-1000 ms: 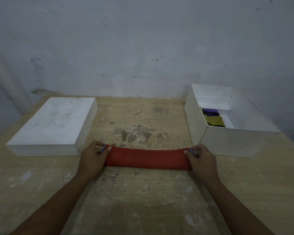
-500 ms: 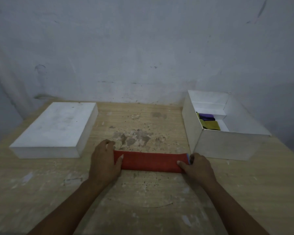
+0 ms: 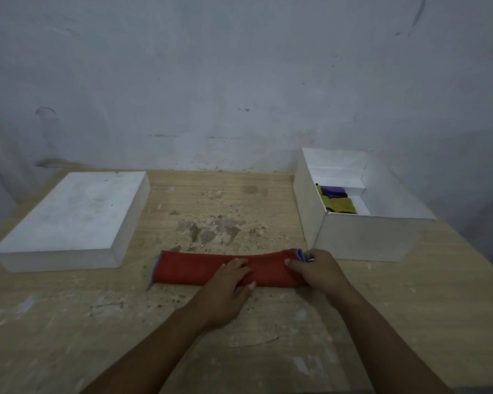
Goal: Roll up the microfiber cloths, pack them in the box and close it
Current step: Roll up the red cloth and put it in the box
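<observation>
On the bench (image 3: 69, 322), toward the near edge, just in front of the box's near left corner:

- Item: one red cloth (image 3: 199, 270), lying crosswise as a long flat band, with a blue hem showing at each end. It is not yet rolled into a short bundle.
- Left grip (image 3: 228, 288): lying over the middle of the band with its fingers fairly straight. It is pressing down and clasping nothing.
- Right grip (image 3: 316, 270): pinching the band's right end, thumb on top and fingers curling round the hem.
- Box (image 3: 362, 237): standing open at the right. A purple cloth (image 3: 333, 191) and an olive cloth (image 3: 340, 205) are sitting inside it, toward the far end.
- Lid (image 3: 69, 217): lying well apart at the left.
- Handling, as judged: the cloth is looking light, soft and limp, with a grippy nap that is unlikely to slip. It is not fragile, but a loose roll is likely to spring open. The hemmed right end is probably the best place to take hold, rolling leftward while the flat palm is keeping the band taut.
</observation>
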Demonstrator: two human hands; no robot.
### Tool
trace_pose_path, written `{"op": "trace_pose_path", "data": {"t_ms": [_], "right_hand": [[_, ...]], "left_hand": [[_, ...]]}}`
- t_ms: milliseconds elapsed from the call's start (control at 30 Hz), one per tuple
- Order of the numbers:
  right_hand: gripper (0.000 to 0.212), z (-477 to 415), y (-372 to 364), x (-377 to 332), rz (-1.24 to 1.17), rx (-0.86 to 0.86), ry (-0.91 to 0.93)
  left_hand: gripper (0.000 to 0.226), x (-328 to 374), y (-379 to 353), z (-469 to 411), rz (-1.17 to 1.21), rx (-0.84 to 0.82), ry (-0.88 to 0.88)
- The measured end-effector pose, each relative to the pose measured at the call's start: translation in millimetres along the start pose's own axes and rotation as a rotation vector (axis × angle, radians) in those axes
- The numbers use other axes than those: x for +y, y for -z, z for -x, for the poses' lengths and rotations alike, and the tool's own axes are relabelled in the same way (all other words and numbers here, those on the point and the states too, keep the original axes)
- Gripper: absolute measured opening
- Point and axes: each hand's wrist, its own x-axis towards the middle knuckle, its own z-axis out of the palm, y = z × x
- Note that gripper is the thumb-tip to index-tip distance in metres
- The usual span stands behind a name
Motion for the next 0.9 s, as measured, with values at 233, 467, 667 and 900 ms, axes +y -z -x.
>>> {"op": "trace_pose_path", "data": {"t_ms": [233, 467, 667, 900], "right_hand": [[0.016, 4.7, -11.6, -22.1, -0.186, -0.017, 0.089], [0.018, 27.4, -46.8, -37.7, 0.051, -0.015, 0.29], [0.024, 40.5, -64.8, -32.2, 0.174, -0.064, 0.464], [0.033, 33.9, -53.9, -17.6, -0.031, -0.095, 0.363]], "left_hand": [[0.038, -3.9, 9.6, -1.2, 0.284, 0.086, 0.095], [0.028, -0.3, 22.3, -13.8, 0.535, 0.154, 0.169], [0.031, -1.1, 23.6, -23.7, 0.671, 0.18, 0.358], [0.03, 2.4, 19.2, -30.7, 0.573, 0.212, 0.413]]}}
